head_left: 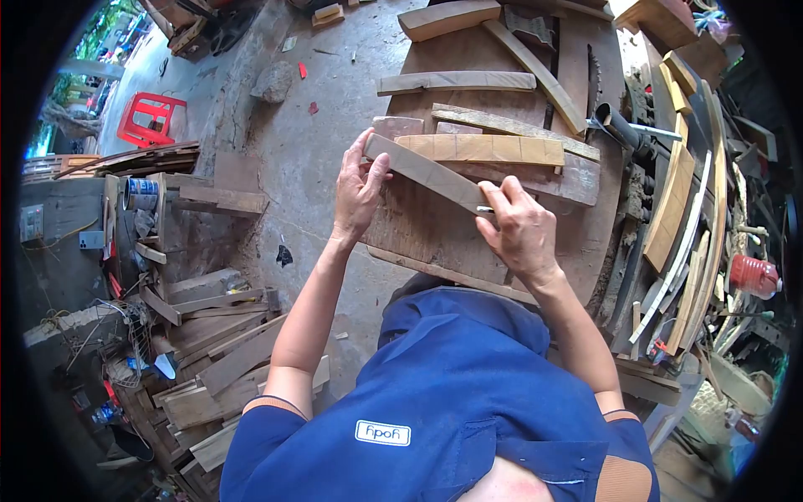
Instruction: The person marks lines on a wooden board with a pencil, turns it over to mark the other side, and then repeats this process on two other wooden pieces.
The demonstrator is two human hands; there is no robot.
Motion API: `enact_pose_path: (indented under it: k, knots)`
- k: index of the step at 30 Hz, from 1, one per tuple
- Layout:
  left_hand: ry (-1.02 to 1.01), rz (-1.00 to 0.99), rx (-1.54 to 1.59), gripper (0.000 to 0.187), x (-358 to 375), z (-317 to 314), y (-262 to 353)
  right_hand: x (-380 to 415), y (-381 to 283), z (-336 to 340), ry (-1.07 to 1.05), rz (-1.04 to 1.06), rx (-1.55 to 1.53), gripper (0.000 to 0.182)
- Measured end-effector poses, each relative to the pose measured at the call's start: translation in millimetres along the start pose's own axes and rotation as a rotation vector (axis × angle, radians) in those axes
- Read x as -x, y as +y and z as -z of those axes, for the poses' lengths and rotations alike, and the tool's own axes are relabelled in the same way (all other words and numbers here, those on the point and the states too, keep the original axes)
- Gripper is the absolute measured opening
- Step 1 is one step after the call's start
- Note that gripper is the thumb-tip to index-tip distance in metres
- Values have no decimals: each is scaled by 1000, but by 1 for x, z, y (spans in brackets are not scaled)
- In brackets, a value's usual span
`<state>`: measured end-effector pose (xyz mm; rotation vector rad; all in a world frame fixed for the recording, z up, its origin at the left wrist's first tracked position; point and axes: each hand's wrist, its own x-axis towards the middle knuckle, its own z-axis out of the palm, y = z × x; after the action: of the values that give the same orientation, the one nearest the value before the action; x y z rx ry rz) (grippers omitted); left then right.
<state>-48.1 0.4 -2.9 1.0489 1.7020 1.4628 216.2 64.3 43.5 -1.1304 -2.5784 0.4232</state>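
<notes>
A slightly curved strip of wood [435,178] is tilted over the wooden work table [418,238]. My left hand [360,188] grips its far left end between thumb and fingers. At the strip's right end, my right hand [523,226] is closed, with a short pale pencil-like stick [484,209] pinched between thumb and fingers. Behind the strip lies a yellowish curved wood piece [485,150] crossed by several thin lines. It rests by a thick reddish board [560,177]. A rough-edged slat [519,130] slants just beyond.
More wood pieces [456,81] lie across the table's far part, near a toothed saw blade [595,79]. Long strips [669,209] and a red-capped bottle [754,276] crowd the right side. Scrap boards [217,376] pile up at left; a red plastic stool [150,119] is farther off.
</notes>
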Motion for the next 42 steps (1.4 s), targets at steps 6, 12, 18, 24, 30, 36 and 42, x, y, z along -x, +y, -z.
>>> enact_pose_path:
  k: [6, 12, 18, 24, 30, 36, 42]
  knots:
    - [15, 83, -111, 57, -18, 14, -1, -12, -15, -16, -25, 37, 6, 52]
    - [-96, 103, -339, 59, -43, 27, -6, -17, -21, -19, -16, 41, -17, 64]
    - [-122, 110, -170, 59, -56, 26, -7, -15, -37, -23, -7, 80, -108, 63]
    - [-98, 132, -176, 62, -57, 20, 2, -14, -50, -34, -9, 112, -170, 59]
    - [-112, 143, -193, 70, -53, 18, 4, -15, -56, -45, 7, 125, -189, 60]
    - [-135, 143, -145, 77, -52, 18, 6, -12, -56, -52, 52, 99, -247, 62]
    - [-145, 147, -140, 77, -51, 18, 9, -8, -59, -57, 68, 72, -206, 64]
